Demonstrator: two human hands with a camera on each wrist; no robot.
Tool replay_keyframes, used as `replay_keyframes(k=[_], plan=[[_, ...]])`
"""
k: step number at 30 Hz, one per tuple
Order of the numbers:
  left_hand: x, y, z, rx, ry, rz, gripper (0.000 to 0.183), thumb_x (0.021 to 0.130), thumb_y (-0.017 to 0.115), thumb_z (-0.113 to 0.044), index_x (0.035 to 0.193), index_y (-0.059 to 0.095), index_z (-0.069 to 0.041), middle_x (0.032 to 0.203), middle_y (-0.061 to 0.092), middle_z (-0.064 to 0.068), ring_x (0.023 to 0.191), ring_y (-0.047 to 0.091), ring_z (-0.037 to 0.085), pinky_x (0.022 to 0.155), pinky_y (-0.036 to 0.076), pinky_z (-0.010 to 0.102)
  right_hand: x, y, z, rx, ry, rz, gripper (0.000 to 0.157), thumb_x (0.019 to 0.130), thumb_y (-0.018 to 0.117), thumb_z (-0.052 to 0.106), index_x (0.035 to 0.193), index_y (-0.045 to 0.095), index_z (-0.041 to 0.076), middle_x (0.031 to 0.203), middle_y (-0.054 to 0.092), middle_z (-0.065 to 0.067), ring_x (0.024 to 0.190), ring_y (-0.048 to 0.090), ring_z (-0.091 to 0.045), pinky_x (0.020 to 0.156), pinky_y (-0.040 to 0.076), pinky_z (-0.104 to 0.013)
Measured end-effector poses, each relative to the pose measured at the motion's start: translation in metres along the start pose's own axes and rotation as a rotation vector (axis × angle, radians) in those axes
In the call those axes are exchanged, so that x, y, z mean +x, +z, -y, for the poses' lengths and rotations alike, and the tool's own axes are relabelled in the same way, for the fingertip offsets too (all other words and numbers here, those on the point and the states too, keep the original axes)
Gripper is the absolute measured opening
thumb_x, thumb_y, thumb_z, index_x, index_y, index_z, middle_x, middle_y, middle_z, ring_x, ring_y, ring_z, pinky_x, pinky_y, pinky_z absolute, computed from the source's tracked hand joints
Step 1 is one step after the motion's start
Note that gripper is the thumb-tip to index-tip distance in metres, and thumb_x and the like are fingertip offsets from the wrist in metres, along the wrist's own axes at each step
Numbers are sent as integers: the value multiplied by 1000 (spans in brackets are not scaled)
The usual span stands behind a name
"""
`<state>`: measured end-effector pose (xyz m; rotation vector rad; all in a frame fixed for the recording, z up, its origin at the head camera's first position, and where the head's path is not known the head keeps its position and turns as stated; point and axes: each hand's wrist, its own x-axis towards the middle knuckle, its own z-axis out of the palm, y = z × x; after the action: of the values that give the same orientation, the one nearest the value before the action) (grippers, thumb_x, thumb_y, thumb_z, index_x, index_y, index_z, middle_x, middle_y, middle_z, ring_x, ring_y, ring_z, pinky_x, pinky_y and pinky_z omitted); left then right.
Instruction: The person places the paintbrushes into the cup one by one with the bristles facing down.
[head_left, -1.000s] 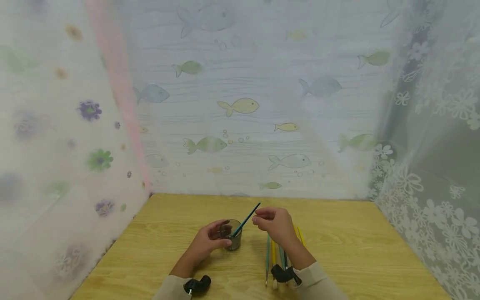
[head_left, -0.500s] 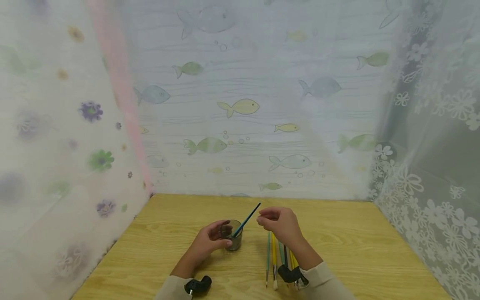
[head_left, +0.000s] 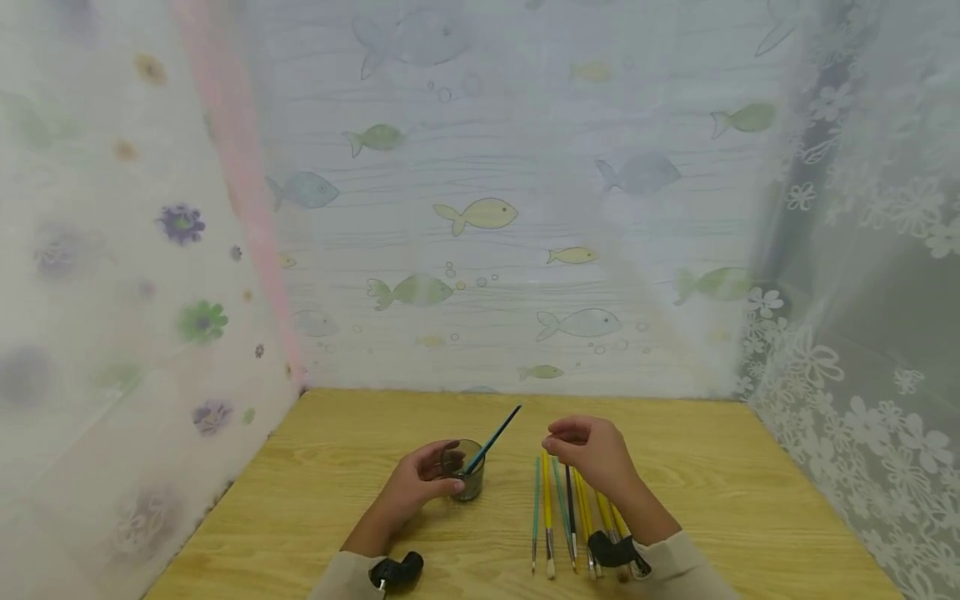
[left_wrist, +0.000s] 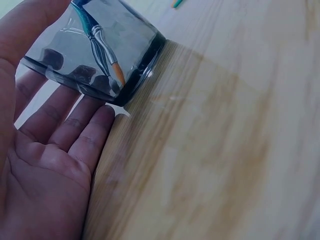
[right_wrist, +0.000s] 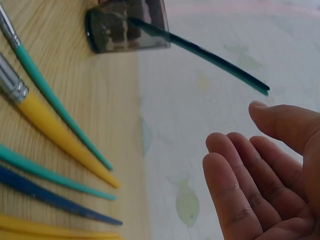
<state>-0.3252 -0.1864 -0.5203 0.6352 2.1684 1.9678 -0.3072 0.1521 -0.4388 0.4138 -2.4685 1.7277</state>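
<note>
While the left hand (head_left: pixel 408 492) grips the glass (head_left: pixel 472 490) at lower centre, blue brush (head_left: pixel 498 434) slanting out, the right hand (head_left: pixel 596 454) hangs by the brush row (head_left: pixel 571 504) farther right, fingers loose and empty!

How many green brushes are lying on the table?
2. One green brush is nearest the cup; the other green brush lies between a yellow brush and a blue brush. More may hide behind the right hand.

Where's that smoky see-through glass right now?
In the head view, the smoky glass is low and just left of centre, held in the left hand, to the left of the paintbrushes lying on the table.
</note>
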Motion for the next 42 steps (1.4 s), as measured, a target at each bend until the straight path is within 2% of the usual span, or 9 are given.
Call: replay_keyframes(k=[6,15,21,27,33,42], plan=[[-1,-2,1,-17,-13,6,76,93,79,-15,158,41,-7,153,52,21,140,53,37,101,54,25,-4,-13,-7,25,49,-11,32,92,81,24,118,75,7,109,77,-8,96,76,-22,81,63,-37],[0,0,0,-18,-4,4,73,93,80,-16,157,45,-11,153,52,22,140,53,39,101,54,25,-8,-35,-16,34,118,-14,35,92,82,26,118,74,5,108,76,-10,96,74,-25,84,63,-44],[2,2,0,-25,2,20,75,93,80,-18,157,43,-9,154,49,24,142,50,41,102,54,26,-12,-56,-21,13,165,-24,42,92,81,30,121,71,1,111,75,-12,101,73,-32,84,63,-42],[1,2,1,-19,-8,15,75,93,80,-17,157,42,-8,154,51,23,141,51,40,102,53,24,-15,-72,-26,14,222,6,51,93,80,31,128,66,-4,113,72,-14,101,72,-32,86,63,-43],[2,2,0,-33,-9,13,74,92,80,-16,157,44,-11,154,50,24,142,50,41,101,54,26,-16,-80,-31,2,256,23,54,94,79,30,129,63,-8,112,71,-16,99,73,-32,83,63,-42],[0,0,-1,7,5,9,72,94,79,-16,156,44,-9,152,51,24,139,53,40,101,55,28,-13,-81,-49,-39,364,37,47,94,79,26,123,66,-8,109,71,-16,91,73,-26,79,63,-43]])
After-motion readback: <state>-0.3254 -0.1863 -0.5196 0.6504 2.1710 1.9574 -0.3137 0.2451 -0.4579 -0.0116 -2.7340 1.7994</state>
